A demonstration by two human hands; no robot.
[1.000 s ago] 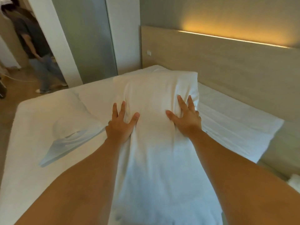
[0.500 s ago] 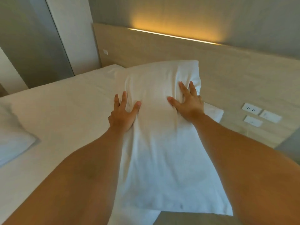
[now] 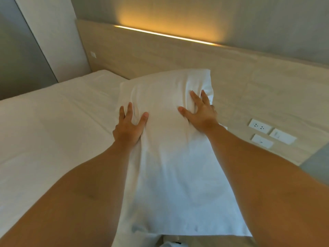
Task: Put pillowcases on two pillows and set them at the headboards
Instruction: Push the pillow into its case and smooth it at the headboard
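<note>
Centrally in the frame, a white cased pillow [image 3: 170, 148] is held lengthwise — its far end near the wooden headboard [image 3: 160, 56], over the white bed [image 3: 53, 122]. Left hand [image 3: 129, 128] and right hand [image 3: 201, 114] clasp its sides, fingers spread and pressed into the fabric.

One white fabric pillow in its case [image 3: 170, 139] lies on one white-sheeted bed [image 3: 53, 125]. Two bare hands, left [image 3: 129, 128] and right [image 3: 200, 114], rest on it. One pale wooden headboard [image 3: 160, 54] spans the far side, with three white wall plates [image 3: 270, 133] at right.
</note>
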